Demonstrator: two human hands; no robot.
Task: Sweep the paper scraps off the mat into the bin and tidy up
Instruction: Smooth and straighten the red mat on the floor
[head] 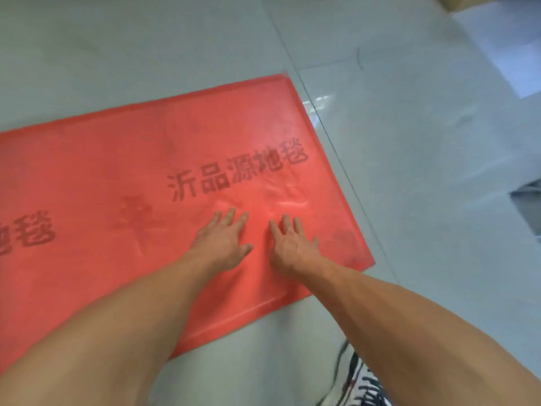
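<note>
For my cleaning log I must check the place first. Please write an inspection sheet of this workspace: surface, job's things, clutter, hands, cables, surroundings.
Surface: glossy grey tiled floor with light reflections.
Job's things: flat red plastic mat with dark printed characters lies on the floor; paper scraps and bin not seen.
Clutter: nothing seen.
Hands: left hand and right hand rest flat on the mat near its right end, fingers straight, slightly apart.
Cables: nothing seen.
Surroundings: black-and-white patterned fabric at the bottom edge; dark object at the right edge, cut off, cannot tell what.
</note>
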